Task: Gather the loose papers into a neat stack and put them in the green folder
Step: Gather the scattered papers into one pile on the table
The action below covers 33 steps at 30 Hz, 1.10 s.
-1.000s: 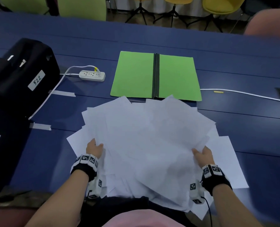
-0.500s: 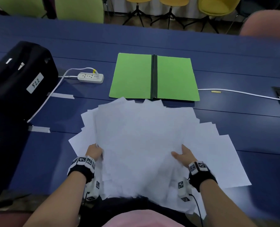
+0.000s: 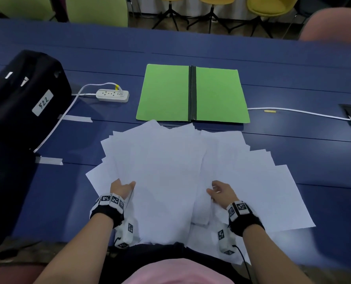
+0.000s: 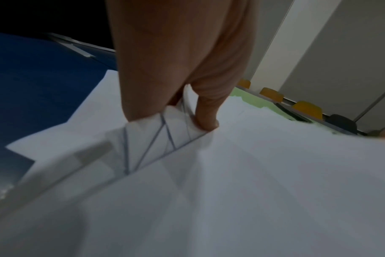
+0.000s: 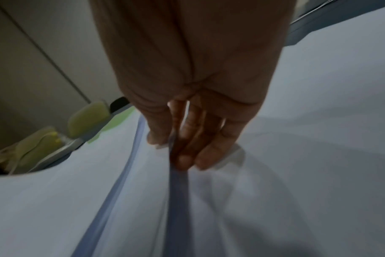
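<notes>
Since one second ago, the right hand point(image 3: 221, 192) has travelled leftward across the fan of loose papers point(image 3: 170, 171), drawing the right-side sheets inward, so that several lowest sheets now lie uncovered at right; the left hand point(image 3: 121, 188) has stayed at the pile's left edge.

Head view: papers spread in an overlapping fan on the blue table point(image 3: 293, 68), their near edges overhanging the table's near side. Green folder point(image 3: 164, 93) lies open and flat just beyond the fan's far tips, its dark spine running away from the person. White power strip point(image 3: 112, 95) sits left of the folder, near a black bag point(image 3: 25, 93) bearing a label "522". A white cable point(image 3: 303, 112) runs along the table at right. Both wrists carry black bands with printed markers.

Left wrist view, not resolvable from the head view: the left hand point(image 4: 178, 69) pinches a bundle of sheet edges, thumb point(image 4: 207, 111) pressed on top, remaining fingers beneath and hidden. Staggered sheet edges fan out below the grip. A green sliver of folder point(image 4: 253, 99) appears behind.

Right wrist view: the right hand point(image 5: 193, 87) grips a lifted group of sheets, thumb point(image 5: 158, 128) on one side and fingers point(image 5: 209, 147) curled against the other, with the raised edge passing between them. This view is blurred. Folder point(image 5: 117, 120) and power strip point(image 5: 53, 153) appear at left.
</notes>
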Tool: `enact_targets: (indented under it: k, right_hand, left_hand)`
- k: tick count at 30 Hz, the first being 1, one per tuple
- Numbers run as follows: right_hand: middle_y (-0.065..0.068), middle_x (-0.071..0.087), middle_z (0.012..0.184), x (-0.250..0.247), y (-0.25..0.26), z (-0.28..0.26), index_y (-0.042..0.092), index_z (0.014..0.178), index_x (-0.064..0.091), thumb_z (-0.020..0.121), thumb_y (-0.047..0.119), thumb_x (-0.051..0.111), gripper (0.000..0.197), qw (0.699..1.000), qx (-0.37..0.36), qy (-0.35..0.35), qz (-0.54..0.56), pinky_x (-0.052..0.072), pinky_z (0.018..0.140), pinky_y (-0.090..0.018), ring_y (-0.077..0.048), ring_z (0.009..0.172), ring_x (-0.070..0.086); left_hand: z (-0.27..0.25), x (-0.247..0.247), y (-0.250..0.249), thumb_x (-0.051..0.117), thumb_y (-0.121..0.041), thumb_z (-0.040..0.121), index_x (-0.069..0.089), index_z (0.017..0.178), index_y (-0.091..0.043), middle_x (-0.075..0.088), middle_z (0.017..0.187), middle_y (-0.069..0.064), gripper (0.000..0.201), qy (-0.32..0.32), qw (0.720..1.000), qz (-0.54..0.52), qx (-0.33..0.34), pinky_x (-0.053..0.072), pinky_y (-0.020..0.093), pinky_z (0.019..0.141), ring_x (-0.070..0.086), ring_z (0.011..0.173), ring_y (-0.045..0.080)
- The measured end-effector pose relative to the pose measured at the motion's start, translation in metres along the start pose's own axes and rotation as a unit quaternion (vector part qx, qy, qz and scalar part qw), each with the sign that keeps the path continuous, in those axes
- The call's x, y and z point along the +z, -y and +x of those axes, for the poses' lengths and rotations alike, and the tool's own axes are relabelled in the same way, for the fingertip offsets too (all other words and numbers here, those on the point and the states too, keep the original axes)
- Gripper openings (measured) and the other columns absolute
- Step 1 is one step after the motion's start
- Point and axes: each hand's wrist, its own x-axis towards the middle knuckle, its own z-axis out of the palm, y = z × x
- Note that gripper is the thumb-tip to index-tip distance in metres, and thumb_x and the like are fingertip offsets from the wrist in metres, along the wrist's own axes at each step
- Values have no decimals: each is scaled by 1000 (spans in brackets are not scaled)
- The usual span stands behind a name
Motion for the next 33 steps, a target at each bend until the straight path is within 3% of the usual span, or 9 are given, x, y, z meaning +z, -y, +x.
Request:
enact_targets:
  k: [4,8,11,14,17,20,25,30,33]
  right_hand:
    - [-20,50,128,-50,-29,-6,11,123,53,82,14,65,42,960,145,-230,-73,45,91,-41,-40,113,53]
    - [-23,31,137,-61,-42,-20,3,135,30,76,19,73,75,923,290,-253,-16,43,93,-51,-46,121,43]
    - [-25,37,139,-48,-37,-22,2,141,26,78,15,72,79,947,226,-227,29,43,94,-45,-43,123,46]
    - [-21,53,133,-37,-36,-17,3,140,36,81,11,69,68,973,152,-164,58,46,99,-42,-37,118,54]
    - [-16,67,100,-46,-34,-19,-3,107,63,83,7,63,25,974,93,-204,45,48,76,-34,-30,87,60]
    - [-12,55,74,-60,-34,-21,1,76,57,86,7,60,12,955,115,-259,84,39,69,-31,-29,79,52]
    - [-22,58,126,-37,-14,-14,-2,126,52,88,3,52,38,983,115,-141,40,44,91,-35,-37,115,56]
    - [-17,63,114,-38,-5,-13,-2,118,59,87,3,52,32,986,98,-92,93,49,86,-38,-30,95,58]
    - [-18,67,111,-42,-13,-12,2,109,65,86,6,56,25,974,104,-151,131,51,85,-39,-32,94,62]
  left_hand:
    - [2,1,-1,59,-13,91,32,142,8,37,149,20,61,0,1000,-4,-16,29,34,113,37,137,33]
    - [2,2,-4,62,-32,90,28,145,5,32,153,18,74,9,999,-35,-37,29,30,109,33,141,30]
    - [-1,3,-5,76,-41,76,18,148,5,27,155,18,104,4,999,-39,-35,27,39,116,29,143,32]
    - [-2,9,-6,80,-31,74,20,147,6,28,154,20,101,-1,999,22,-35,30,41,115,31,142,33]
    - [-5,12,-10,71,-17,84,23,145,7,30,153,21,81,-16,998,47,-36,29,37,114,33,140,33]
    - [-7,12,-14,63,-12,89,21,147,6,27,155,20,74,-13,998,50,-42,27,36,115,30,142,34]
    - [-10,6,-17,56,-13,93,25,145,8,29,153,21,63,1,995,91,-48,28,35,113,31,141,34]
    - [-1,4,-12,62,-14,89,43,132,14,48,138,30,55,21,996,65,-48,38,45,107,46,128,42]
    - [-5,5,-15,63,-25,90,22,146,6,29,154,17,76,30,998,-3,-55,30,40,113,33,141,33]
